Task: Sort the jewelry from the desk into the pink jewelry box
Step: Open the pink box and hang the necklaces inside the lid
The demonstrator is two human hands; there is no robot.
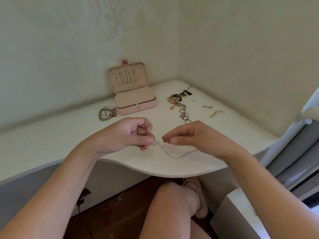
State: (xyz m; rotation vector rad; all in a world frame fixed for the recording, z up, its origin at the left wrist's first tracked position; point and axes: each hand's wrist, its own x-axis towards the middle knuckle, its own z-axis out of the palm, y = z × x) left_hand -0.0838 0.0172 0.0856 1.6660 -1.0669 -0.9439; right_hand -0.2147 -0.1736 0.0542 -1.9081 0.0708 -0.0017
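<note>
Silver necklace (172, 156) dangles in front of the pink jewelry box (136, 107). Left hand (131, 133) pinches its pendant (154, 143), probably straightening it. Right hand (186, 137) hovers loose, empty.

Matt white desk (172, 166); thin shiny metal chain (174, 155), pink leatherette box (138, 107).

On the white curved desk (51, 135), the open pink rectangular jewelry box (136, 104) sits at the back, with beaded bracelets (107, 112) just left, metal rings (185, 115) to the right, seemingly gold earrings (216, 113) farther right, and a thin silver chain (174, 155) in front.
</note>
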